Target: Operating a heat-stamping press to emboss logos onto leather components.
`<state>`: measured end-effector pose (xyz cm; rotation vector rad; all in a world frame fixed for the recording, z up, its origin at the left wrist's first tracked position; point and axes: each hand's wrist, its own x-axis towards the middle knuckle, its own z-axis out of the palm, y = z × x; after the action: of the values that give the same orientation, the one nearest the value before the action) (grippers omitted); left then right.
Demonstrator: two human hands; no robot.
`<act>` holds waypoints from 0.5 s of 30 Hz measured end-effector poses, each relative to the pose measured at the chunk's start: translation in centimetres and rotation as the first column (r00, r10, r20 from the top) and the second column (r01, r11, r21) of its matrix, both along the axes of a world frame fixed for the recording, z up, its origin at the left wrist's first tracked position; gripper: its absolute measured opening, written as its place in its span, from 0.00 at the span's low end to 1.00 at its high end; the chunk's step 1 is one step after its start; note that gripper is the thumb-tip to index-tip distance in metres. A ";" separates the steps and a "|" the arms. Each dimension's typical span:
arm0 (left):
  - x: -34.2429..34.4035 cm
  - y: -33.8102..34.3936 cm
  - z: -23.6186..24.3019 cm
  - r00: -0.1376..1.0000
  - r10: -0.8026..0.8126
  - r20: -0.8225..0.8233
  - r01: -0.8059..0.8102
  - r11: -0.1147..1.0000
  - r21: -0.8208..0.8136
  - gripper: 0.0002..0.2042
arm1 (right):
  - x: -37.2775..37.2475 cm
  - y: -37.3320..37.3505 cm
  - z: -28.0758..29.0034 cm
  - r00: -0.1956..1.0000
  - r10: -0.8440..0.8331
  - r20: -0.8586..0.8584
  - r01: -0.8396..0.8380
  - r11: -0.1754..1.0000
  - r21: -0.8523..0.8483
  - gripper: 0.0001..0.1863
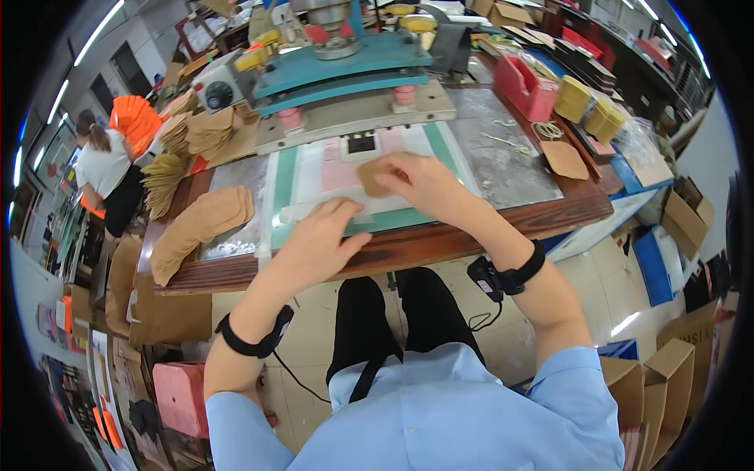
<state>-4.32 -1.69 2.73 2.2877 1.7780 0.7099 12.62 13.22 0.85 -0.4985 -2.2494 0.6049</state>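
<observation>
My right hand (pixel 420 184) pinches a small tan leather-like piece (pixel 370 180) with rounded corners, just above a work mat. My left hand (pixel 318 237) lies palm down at the mat's near edge, fingers spread and thumb apart, touching a translucent strip (pixel 302 210). The mat (pixel 284 184) has green, white and pink bands. Beyond the tan piece, at the mat's far edge, sits a white-framed plate (pixel 361 144) with a dark centre. Left of my left hand, similar tan pieces (pixel 208 224) are fanned out in an overlapping row.
A press with teal plates (pixel 338 74) stands behind the mat. More tan stacks (pixel 208 132) sit at the back left. On the right are a red bin (pixel 525 88), yellow blocks (pixel 585 108), string (pixel 506 143) and a tan piece (pixel 564 160). Another person (pixel 110 169) stands far left.
</observation>
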 end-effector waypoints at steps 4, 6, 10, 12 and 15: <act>0.5 0.9 -1.8 0.986 0.010 -0.168 0.015 0.989 0.150 0.23 | 2.1 -1.0 1.3 0.967 0.139 0.213 -0.140 0.990 -0.010 0.12; 1.6 1.8 -2.3 0.976 0.007 -0.217 0.035 0.981 0.190 0.24 | 3.9 -1.0 1.5 0.931 0.152 0.333 -0.177 0.983 0.045 0.14; 1.1 3.7 -3.4 0.920 0.061 -0.387 -0.012 0.992 0.128 0.29 | 4.6 -1.1 0.7 0.857 0.104 0.505 -0.225 0.956 0.185 0.20; -0.3 4.5 -3.1 0.902 0.080 -0.424 -0.048 0.995 0.085 0.31 | 3.6 -0.5 0.3 0.834 0.069 0.547 -0.235 0.942 0.239 0.22; -2.4 5.4 -2.4 0.882 0.102 -0.460 -0.104 0.994 0.021 0.32 | 1.2 1.9 -0.6 0.826 0.098 0.555 -0.295 0.914 0.278 0.24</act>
<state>-6.68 3.66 0.31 2.5284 2.1004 0.1704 13.82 15.12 0.25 -0.2622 -2.8937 0.1461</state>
